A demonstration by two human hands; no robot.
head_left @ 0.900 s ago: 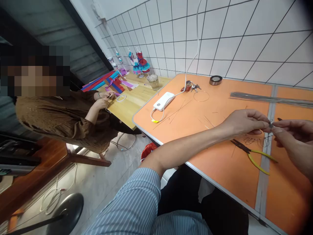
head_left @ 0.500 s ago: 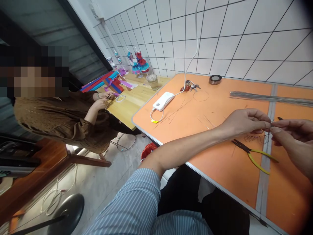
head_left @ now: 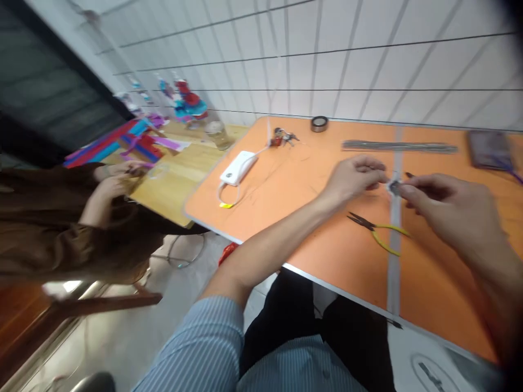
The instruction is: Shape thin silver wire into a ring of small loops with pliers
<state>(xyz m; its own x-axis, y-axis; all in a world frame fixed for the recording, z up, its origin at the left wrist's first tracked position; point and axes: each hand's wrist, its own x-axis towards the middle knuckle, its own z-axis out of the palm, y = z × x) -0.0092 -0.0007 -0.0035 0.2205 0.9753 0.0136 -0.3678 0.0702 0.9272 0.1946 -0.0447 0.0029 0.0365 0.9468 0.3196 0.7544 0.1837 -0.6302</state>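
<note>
A white tiled wall point(head_left: 347, 65) runs along the back of a folding orange tabletop point(head_left: 261, 218), and a grey metal strip point(head_left: 394, 272) crosses the tabletop under the person's hands. The whole view is motion-blurred. Above that strip, a small dark wire piece point(head_left: 394, 188), too blurred to make out in detail, is held out between the two hands. The right hand point(head_left: 445, 204) has a closed grip on it, pinching it with the thumb and fingertips. The left hand point(head_left: 355, 177) curls just beside it, and the blur hides whether its grip is closed on the piece. Yellow-handled pliers point(head_left: 373, 231) lie just below the hands with their jaws nearly closed, pointing left. Farther up lie a long bundle of thin metal rods point(head_left: 398, 146), a dark tablet point(head_left: 489, 149), a roll of tape point(head_left: 319, 123), a bunch of keys point(head_left: 284, 137) and a white power bank point(head_left: 239, 167) with its cable. To the left, a co-worker's hands point(head_left: 114, 179) work over a wooden table point(head_left: 175, 201) that carries coloured paper strips point(head_left: 110, 139) and a glass jar point(head_left: 216, 135).
</note>
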